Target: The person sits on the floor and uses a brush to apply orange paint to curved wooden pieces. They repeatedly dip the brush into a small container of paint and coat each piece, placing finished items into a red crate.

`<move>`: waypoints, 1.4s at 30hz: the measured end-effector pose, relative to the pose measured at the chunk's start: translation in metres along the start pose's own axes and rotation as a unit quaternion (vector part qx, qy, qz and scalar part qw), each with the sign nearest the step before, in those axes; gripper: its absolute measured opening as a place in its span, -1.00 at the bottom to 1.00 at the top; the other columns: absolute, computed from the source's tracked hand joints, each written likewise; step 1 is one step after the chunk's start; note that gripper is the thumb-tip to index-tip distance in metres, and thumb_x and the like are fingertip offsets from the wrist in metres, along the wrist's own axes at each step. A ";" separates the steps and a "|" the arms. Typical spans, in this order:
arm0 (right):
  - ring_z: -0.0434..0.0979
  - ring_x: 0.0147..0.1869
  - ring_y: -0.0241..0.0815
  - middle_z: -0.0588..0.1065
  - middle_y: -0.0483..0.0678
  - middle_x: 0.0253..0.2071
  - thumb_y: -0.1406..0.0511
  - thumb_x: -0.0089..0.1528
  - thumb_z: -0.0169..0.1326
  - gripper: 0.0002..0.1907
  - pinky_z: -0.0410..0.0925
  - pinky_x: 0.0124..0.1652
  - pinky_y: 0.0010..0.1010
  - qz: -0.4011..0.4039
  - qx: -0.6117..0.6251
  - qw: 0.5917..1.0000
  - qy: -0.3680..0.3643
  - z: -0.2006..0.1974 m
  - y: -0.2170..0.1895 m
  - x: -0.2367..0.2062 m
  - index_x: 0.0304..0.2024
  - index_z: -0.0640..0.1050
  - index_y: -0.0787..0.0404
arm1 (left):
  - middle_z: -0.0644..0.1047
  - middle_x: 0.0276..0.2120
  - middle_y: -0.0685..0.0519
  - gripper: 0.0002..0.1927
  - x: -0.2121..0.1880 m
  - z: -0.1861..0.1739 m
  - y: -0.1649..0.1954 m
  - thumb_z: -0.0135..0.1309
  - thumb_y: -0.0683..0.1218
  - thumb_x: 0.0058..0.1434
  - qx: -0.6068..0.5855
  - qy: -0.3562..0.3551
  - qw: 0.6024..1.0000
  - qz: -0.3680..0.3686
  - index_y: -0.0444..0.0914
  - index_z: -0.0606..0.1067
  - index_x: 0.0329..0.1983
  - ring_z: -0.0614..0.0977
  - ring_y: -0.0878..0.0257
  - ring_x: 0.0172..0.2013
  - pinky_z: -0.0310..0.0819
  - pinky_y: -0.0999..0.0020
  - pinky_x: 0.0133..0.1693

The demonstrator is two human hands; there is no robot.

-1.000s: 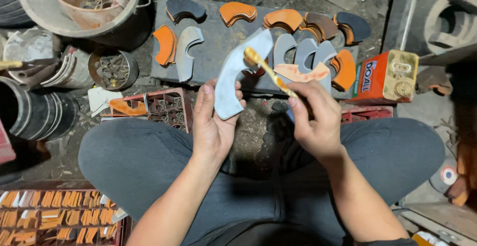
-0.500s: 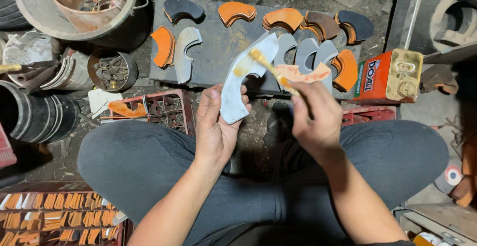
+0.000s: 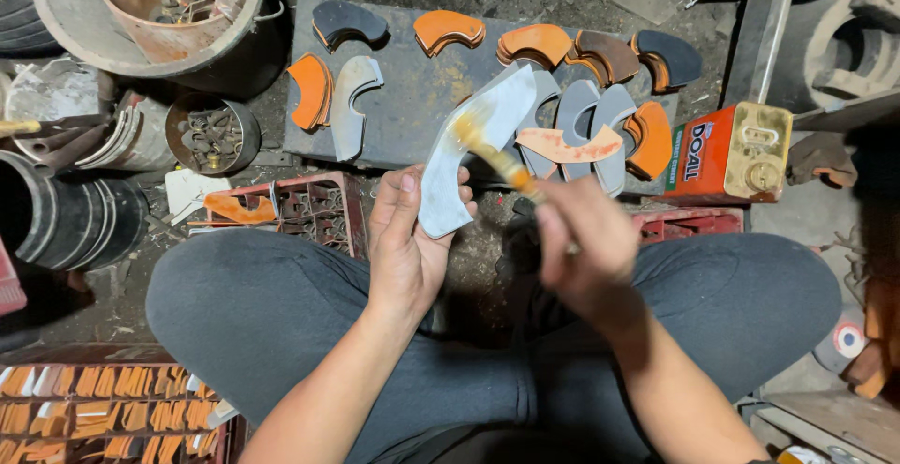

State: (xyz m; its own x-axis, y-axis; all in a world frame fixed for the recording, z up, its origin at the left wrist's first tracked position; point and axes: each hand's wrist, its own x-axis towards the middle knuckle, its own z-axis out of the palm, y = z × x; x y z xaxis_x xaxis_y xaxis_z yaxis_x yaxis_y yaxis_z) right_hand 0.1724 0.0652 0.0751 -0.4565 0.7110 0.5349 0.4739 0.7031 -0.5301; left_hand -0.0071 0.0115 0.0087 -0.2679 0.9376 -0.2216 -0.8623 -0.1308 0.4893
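1. Since a moment ago, my right hand (image 3: 586, 244) has dropped lower and closer to my lap, and the brush (image 3: 492, 155) it carries now slants up and away from it, its tip on the upper part of the grey piece (image 3: 469, 150).
2. My left hand (image 3: 408, 239) has a closed grip on the lower end of that curved grey metal piece, thumb up the near edge, fingers wrapped behind it.
3. My right hand is closed on the brush handle; it is blurred, so I cannot tell each finger's place.
4. The grey piece stands nearly upright between my 2 hands, over the gap between my knees, its top leaning away from me.
5. Beyond both hands lies a dark flat slab (image 3: 412, 98) with more curved pieces laid out on it: orange ones (image 3: 448, 29), dark ones (image 3: 347, 22) and bare grey ones (image 3: 354, 103).
6. Just past my right hand, grey pieces overlap, with an orange-smeared one (image 3: 567, 145) across them.
7. Further right of that hand stands an orange tin can (image 3: 731, 153) with a round cap.
8. Left of my left grip is a red crate (image 3: 300, 209), and beyond it a small round tin of metal bits (image 3: 211, 134).
9. Far beyond and left sits a large bucket (image 3: 56, 14) with a rusty pot inside.
10. Near my left knee is a crate of orange strips (image 3: 94, 408).
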 end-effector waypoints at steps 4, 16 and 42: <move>0.56 -0.16 0.11 0.51 0.15 -0.20 0.55 0.29 0.06 -0.79 0.43 -0.13 -0.25 0.042 0.000 0.999 0.005 0.005 -0.001 0.000 -0.02 0.53 0.36 | 0.58 0.00 -0.22 -0.77 -0.002 0.000 0.001 0.03 0.02 0.46 0.003 -0.004 1.000 0.003 -0.22 0.43 0.00 0.66 0.05 -0.06 0.59 0.09 0.02; 0.57 -0.13 0.09 0.50 0.15 -0.16 0.56 0.32 0.03 -0.78 0.43 -0.10 -0.26 0.047 0.001 0.998 0.052 0.006 0.005 -0.003 0.02 0.51 0.40 | 0.57 0.01 -0.21 -0.78 -0.005 0.004 0.003 0.02 0.02 0.47 0.011 -0.007 1.000 0.009 -0.22 0.43 -0.01 0.65 0.07 -0.05 0.60 0.10 0.04; 0.56 -0.23 0.02 0.51 0.14 -0.25 0.57 0.27 0.07 -0.78 0.42 -0.18 -0.29 -0.004 0.015 0.999 0.040 0.001 0.018 -0.006 -0.02 0.54 0.43 | 0.56 0.01 -0.19 -0.80 0.000 0.007 0.012 0.00 0.01 0.49 -0.026 -0.004 0.999 0.018 -0.20 0.42 -0.02 0.63 0.09 -0.04 0.58 0.11 0.03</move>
State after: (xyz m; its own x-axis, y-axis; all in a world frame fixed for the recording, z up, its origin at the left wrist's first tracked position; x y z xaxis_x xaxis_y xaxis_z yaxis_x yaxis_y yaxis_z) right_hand 0.1833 0.0740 0.0620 -0.3986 0.7028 0.5892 0.4466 0.7099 -0.5447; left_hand -0.0142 0.0123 0.0208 -0.2952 0.9346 -0.1986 -0.8738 -0.1800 0.4518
